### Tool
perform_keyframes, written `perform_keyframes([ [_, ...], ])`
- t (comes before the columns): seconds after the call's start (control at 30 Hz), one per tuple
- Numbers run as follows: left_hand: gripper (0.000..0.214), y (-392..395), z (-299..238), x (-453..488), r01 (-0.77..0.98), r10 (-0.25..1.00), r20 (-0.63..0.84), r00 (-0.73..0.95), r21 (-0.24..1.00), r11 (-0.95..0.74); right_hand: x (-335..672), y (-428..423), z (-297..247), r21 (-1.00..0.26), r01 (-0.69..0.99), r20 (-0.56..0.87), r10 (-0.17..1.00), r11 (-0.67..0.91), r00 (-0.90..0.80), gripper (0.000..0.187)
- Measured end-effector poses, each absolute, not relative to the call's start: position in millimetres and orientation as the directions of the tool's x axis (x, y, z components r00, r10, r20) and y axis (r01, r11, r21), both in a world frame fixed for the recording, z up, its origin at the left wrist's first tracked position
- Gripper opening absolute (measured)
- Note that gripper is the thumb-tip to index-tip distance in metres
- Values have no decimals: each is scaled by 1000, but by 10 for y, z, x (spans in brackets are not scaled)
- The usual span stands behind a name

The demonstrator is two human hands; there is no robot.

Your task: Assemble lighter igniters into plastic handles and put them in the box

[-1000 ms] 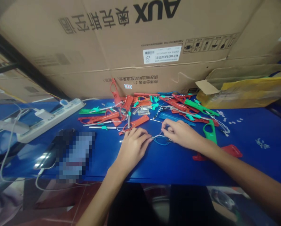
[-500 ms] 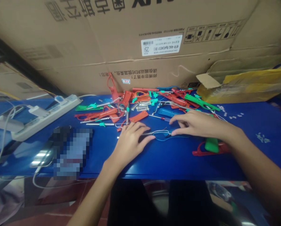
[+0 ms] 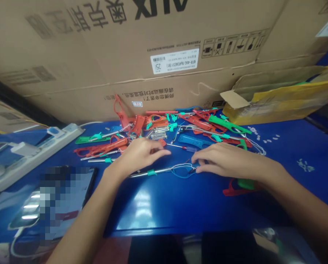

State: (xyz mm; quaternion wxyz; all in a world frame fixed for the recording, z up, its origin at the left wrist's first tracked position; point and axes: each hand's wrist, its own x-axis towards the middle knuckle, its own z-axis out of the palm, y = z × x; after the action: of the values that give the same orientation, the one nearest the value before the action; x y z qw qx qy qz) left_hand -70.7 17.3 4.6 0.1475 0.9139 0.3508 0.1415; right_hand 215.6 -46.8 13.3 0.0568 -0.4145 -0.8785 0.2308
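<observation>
My left hand (image 3: 142, 154) is stretched out over the near side of the parts pile, thumb and fingers apart with nothing between them. Just past its fingertips lies an orange plastic piece, mostly covered by the hand. My right hand (image 3: 221, 161) has curled fingers at the end of a blue plastic handle (image 3: 182, 176) with a loop, whose other end is hidden under the palm. White wires run along the loop to a thin metal tube (image 3: 164, 170) carrying a green clip (image 3: 152, 172). Behind lies a screwdriver (image 3: 190, 149) with a clear handle.
Red, orange and green plastic handles (image 3: 230, 125) and metal tubes are heaped against a large cardboard box (image 3: 98, 73). A yellow-taped carton (image 3: 263, 106) stands at right. At left are a white power strip (image 3: 43, 154) and phones with cables. Small white bits (image 3: 305, 165) lie at right.
My left hand has lifted off the metal tube and moved left and away, uncovering the tube and its green clip. My right hand stays by the blue handle. The view has shifted.
</observation>
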Motion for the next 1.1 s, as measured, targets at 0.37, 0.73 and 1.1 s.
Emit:
perform_keyframes([
  [0.37,23,109,88,-775,587,611,-177,772,569,-576,2123,-494,169,-449,725,-187,738,523,-648,27],
  [0.73,23,123,43,-753,576,560,-261,786,639,-510,2046,-519,148,-449,701,-175,714,555,-678,30],
  [1.1,23,100,68,-752,610,572,-301,763,630,-481,2081,-535,152,-473,745,-235,748,471,-621,30],
])
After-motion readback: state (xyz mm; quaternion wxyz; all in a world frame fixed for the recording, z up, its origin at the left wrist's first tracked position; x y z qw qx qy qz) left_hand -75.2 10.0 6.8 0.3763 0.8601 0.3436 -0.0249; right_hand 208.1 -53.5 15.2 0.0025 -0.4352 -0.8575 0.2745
